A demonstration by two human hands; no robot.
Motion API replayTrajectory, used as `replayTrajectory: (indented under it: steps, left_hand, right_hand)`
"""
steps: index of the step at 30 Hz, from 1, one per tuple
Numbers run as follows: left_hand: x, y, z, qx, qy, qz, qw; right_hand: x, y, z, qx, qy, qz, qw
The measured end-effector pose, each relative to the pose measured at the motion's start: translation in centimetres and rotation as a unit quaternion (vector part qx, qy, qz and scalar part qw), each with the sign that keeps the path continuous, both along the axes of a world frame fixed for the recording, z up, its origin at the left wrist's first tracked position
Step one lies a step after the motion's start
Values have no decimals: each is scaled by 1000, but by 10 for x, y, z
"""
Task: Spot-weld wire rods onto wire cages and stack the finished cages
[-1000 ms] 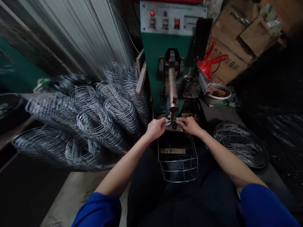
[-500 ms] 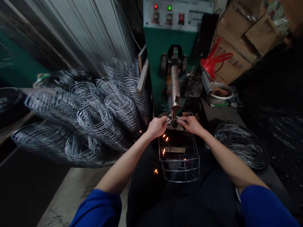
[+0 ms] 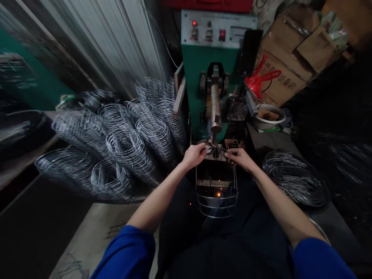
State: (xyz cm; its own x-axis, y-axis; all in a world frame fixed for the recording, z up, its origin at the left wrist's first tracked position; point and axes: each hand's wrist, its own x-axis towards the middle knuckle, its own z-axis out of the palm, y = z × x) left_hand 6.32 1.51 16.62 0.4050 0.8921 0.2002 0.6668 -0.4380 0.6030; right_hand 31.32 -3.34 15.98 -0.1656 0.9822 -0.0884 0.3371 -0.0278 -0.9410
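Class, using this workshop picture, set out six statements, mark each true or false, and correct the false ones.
1. The left hand and right hand are bare. True.
2. Both hands are inside the bowl. False: they are at the machine.
3. The wire frame extends below both hands. True.
4. Nothing glows near the wire frame. False: sparks do.
5. The panel shows a lit red light. True.
6. The panel is below the hands. False: it is above them.

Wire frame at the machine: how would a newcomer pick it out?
Find the green machine, then follow its metal arm down to the hands. The wire frame shows below them, between the forearms; it is single, unlike the bundled wire pieces at left.
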Motion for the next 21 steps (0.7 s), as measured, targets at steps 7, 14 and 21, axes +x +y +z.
replayTrajectory:
  steps: [7,14,21]
  left_hand:
    - [-33,-86,-68,-331,-515,49,789]
    - [9,-154,-100,-534,-569,39,625]
    - [25,-133,-99,-452,-500,173,718]
  right_hand:
    - [-1,-81,55,242,-97,-66,963]
    - [33,-109,34,284,-112,-159,939]
    - [197,-230,-78,-71,-396,-438,804]
